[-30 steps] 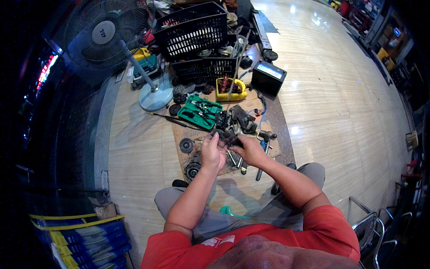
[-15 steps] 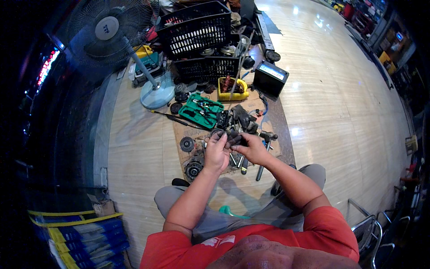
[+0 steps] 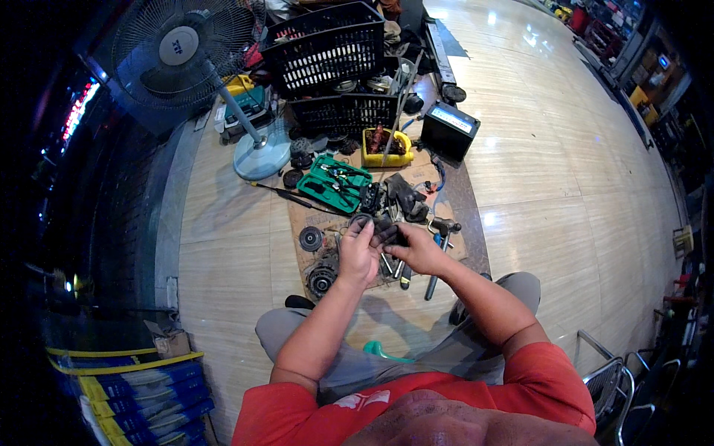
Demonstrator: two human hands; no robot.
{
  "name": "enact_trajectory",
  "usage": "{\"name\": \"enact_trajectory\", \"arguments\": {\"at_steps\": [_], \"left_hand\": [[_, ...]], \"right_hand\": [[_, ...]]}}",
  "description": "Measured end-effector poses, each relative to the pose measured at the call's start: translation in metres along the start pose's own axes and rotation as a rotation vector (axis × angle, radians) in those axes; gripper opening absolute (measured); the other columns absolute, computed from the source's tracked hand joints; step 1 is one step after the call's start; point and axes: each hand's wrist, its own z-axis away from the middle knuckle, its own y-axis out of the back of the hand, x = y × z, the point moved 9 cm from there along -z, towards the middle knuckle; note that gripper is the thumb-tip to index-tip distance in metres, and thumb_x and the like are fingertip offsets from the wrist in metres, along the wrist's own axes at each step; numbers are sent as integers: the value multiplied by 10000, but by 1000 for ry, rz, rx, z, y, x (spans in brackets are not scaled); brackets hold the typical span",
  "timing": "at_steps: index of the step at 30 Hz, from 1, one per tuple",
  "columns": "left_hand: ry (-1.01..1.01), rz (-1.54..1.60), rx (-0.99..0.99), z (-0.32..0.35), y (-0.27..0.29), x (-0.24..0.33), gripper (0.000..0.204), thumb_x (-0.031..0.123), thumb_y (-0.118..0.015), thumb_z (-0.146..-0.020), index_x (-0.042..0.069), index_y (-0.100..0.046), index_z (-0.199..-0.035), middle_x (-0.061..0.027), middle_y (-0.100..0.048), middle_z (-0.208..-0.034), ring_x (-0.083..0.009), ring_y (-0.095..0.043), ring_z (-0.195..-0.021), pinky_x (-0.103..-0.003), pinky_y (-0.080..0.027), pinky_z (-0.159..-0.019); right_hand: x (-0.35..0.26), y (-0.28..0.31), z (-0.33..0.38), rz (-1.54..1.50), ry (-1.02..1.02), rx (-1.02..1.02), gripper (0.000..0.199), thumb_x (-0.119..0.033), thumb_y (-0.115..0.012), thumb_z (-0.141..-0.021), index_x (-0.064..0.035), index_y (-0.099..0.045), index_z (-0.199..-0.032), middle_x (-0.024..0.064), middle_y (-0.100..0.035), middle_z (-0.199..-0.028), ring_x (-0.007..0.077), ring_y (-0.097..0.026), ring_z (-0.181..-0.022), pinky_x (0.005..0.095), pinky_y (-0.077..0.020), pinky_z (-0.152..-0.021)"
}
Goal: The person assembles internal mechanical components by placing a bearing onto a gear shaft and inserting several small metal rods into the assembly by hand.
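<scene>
Above the cardboard, my left hand (image 3: 361,256) is closed on a dark rounded part (image 3: 360,221); its exact kind is hidden by the fingers. The fingers look blackened. Right beside it, my right hand (image 3: 418,250) has its fingers closed at the left fingertips, and what they pinch is too small and dark to make out. Below and left of the hands lie a grey pulley-like wheel (image 3: 311,238) and a dark round machine part (image 3: 322,280). Under the right hand are several metal tools and a hammer (image 3: 445,226).
On the cardboard (image 3: 301,217) are a green tool case (image 3: 335,183), dark gloves (image 3: 405,195) and a cut yellow container (image 3: 387,157). Black baskets (image 3: 323,56) stand behind, a pedestal fan (image 3: 256,141) at left, a black battery (image 3: 449,132) at right.
My right hand has shifted slightly, its fingers turning a little against the left fingertips. Both hands stay together over the same spot.
</scene>
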Motion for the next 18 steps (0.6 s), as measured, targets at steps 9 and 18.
{"name": "enact_trajectory", "arguments": {"at_steps": [9,18], "left_hand": [[74,35,-16,-1,-4,4,118,89,-476,-973,19,-560,-1017,-132,-672,-957,-264,-685,-842,-394,-570,-764],[228,-129,-137,1,-16,0,105,80,-509,-953,6,-578,-984,-116,-675,-910,-220,-689,-772,-355,-582,-688]], "right_hand": [[-14,2,-1,97,51,-98,249,-136,-684,-815,-1,-590,-1002,226,-638,-924,388,-622,-869,425,-491,-758],[-20,2,4,362,35,-378,197,-181,-643,-849,-5,-620,-934,210,-640,-873,401,-619,-844,464,-482,-714]]}}
